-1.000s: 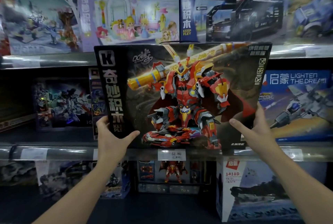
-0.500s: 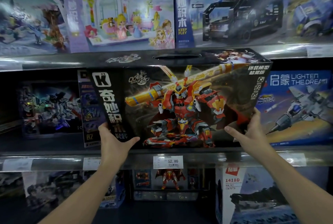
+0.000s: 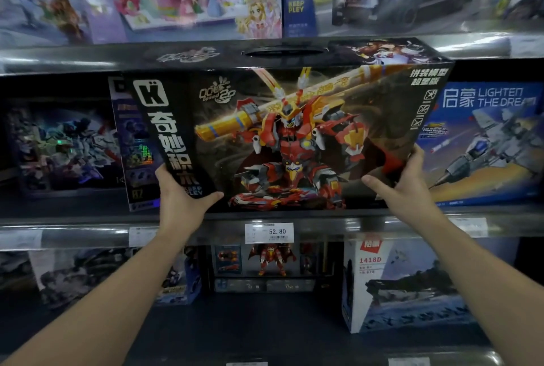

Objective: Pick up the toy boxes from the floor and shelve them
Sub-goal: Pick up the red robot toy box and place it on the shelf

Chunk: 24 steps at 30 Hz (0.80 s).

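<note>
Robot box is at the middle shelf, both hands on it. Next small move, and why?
Probably slide the robot box straight back: its bottom edge appears to sit at the middle shelf lip, and the left hand and right hand hold its lower corners.

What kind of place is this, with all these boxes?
Most likely a toy shop: the shelf holds boxed toys like the jet box, and a price tag reading 52.80 hangs on its edge below the robot box.
</note>
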{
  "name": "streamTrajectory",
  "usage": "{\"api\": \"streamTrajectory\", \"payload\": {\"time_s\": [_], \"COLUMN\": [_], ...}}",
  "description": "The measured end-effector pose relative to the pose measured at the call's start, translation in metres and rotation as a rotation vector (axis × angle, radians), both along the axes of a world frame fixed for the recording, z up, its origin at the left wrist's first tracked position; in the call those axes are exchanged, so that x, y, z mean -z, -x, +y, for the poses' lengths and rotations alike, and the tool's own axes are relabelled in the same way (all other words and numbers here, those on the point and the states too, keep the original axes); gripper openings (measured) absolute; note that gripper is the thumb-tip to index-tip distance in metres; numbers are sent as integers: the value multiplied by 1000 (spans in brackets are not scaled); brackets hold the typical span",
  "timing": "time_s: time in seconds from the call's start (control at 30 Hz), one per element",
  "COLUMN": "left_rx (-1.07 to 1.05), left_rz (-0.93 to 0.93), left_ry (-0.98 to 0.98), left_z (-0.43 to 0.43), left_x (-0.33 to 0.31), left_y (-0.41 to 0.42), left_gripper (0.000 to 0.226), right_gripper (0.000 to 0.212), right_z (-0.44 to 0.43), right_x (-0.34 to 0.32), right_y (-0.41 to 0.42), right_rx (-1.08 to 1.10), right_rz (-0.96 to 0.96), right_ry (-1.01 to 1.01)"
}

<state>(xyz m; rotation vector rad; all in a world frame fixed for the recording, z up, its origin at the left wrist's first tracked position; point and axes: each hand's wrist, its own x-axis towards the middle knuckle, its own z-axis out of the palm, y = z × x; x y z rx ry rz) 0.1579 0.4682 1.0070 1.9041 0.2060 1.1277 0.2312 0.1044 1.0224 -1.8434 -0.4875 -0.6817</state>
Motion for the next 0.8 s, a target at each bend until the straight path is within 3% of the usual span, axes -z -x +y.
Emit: {"api": "streamTrajectory", "payload": {"time_s": [0.8], "left_rx": [61], "left_rz": [-114], "left_ry": [112], "left_z": [-6], "left_x": [-10], "left_y": [38], "left_gripper": [97], "right_gripper": [92], "right_z": [-11], "right_x": [-5], "right_y": [30], "right_rx": [-31], "right_rz": [-58], "right_ry": [-123]}}
